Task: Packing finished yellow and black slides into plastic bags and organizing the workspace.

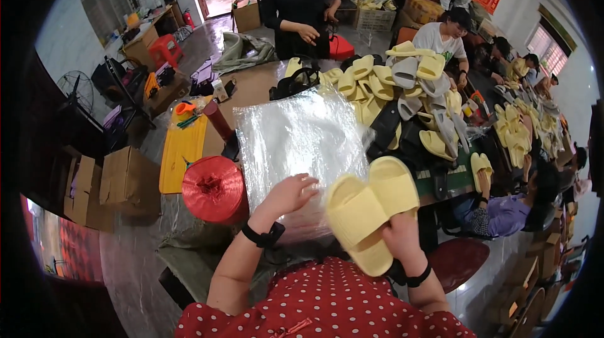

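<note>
My right hand [402, 237] grips a pair of pale yellow slide slippers [353, 209], held in front of me at the right edge of a stack of shiny transparent plastic bags [296, 133]. Over the near part of that stack is my left hand [290, 196], empty, its fingers extended and slightly bent. Whether its fingertips touch the top bag I cannot tell. A big roll of red plastic twine [214, 189] sits just left of the bags. Beyond the bags to the right rises a heap of yellow, grey and black slippers [377, 83].
A yellow board [182, 158] and an orange tape dispenser [184, 110] lie at the left of the table. Cardboard boxes [129, 174] stand on the floor at left. A person in black [299, 7] stands across the table; several others sit along the right, one in purple [506, 215].
</note>
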Motion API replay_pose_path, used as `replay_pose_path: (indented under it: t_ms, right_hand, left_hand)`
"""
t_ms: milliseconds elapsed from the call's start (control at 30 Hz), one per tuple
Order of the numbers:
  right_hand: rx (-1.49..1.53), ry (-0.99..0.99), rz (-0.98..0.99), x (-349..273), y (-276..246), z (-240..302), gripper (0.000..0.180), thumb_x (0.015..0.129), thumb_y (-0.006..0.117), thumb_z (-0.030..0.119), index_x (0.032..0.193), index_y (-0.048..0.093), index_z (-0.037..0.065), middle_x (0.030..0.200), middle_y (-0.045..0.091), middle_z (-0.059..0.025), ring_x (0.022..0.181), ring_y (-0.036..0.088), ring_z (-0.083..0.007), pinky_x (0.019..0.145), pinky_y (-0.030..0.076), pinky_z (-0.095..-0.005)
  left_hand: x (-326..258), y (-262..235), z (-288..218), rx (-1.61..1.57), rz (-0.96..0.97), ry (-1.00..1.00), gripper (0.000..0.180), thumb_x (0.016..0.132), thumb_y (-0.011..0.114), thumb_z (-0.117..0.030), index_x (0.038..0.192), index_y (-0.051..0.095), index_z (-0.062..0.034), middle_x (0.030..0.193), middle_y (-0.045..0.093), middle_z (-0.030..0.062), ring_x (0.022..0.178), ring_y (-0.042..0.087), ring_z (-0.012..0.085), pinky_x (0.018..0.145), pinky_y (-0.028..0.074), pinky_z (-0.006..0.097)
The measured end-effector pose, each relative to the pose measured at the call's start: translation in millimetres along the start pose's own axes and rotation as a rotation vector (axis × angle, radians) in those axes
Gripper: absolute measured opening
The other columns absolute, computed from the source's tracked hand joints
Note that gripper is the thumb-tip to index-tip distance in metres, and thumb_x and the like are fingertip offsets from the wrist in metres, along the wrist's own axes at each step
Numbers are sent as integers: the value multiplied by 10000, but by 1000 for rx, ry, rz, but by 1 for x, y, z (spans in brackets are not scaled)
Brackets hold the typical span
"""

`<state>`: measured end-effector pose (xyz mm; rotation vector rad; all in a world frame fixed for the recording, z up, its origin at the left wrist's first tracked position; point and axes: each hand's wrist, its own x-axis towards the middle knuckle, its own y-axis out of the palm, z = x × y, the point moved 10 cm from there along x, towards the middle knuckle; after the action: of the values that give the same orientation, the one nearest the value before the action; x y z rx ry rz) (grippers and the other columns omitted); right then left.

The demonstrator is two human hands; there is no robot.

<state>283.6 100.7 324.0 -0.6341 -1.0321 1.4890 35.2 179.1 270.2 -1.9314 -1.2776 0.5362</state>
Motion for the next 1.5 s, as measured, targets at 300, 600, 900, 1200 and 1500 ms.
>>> replay_pose_path:
  t_ms: [300,600,900,1200,1500]
  right_hand:
    - [38,117,-322,-35,-35,-62,130,716,611,59,815,568,-14,719,570,-206,699,560,-423,606,430,-492]
    - [79,-94,-82,-34,-2,6,361,731,628,70,1091,655,51,1088,625,-196,1057,553,-398,917,434,-457]
    - [67,20,216,-31,89,2,273,842,633,272,812,615,1,807,622,-206,763,619,-390,688,500,-483]
    - [28,56,96,24,97,33,219,838,633,224,861,604,8,804,614,-208,780,620,-385,679,508,-479]
    - [-52,-30,-114,170,139,54,253,898,585,223,900,574,-29,846,604,-251,821,610,-425,707,500,-468]
  left_hand:
    - [-14,26,1,385,-136,127,719,740,756,-480,1315,541,-105,1383,477,189,1301,403,392,1065,355,469]
    - [-15,44,20,317,-187,69,406,904,587,-276,1304,578,-206,1406,469,201,1293,419,448,1057,363,505]
    - [-9,10,-3,-164,-166,63,396,909,472,-137,1287,579,-93,1290,568,223,1224,492,443,1109,330,478]
    - [-40,6,-87,11,-11,358,470,912,425,-134,1371,525,-153,1518,361,131,1431,233,406,1156,165,562]
    - [-57,-13,-84,-214,13,413,431,899,425,-95,1290,606,-128,1456,472,76,1431,276,354,1177,158,494]
